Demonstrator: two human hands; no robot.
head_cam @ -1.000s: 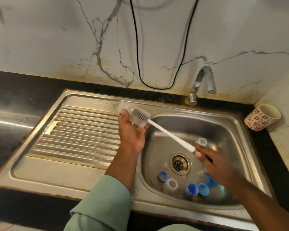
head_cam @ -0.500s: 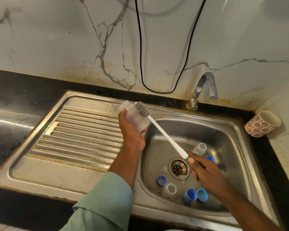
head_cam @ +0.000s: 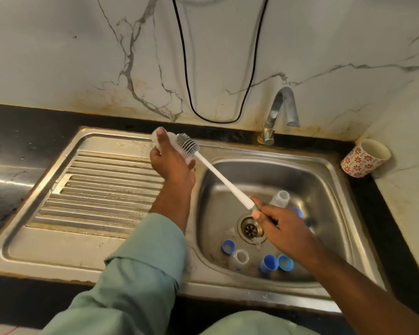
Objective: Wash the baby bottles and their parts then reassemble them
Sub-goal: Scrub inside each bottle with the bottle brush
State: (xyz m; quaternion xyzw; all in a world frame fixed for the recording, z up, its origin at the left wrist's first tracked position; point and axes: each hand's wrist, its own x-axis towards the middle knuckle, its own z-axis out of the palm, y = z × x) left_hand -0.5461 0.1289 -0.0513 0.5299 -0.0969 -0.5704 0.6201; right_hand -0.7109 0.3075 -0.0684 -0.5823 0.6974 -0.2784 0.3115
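Brush out of the bottle, parts waiting in the basin

From the head view, our left hand gripped one clear baby bottle above the sink rim; our right hand clasped one bottle brush. A wet bottle could have slipped, we judged. In the basin we counted two clear bottles, three clearly visible blue caps; another blue piece was blurred.

no readable text, labels, brands or numbers on any surface
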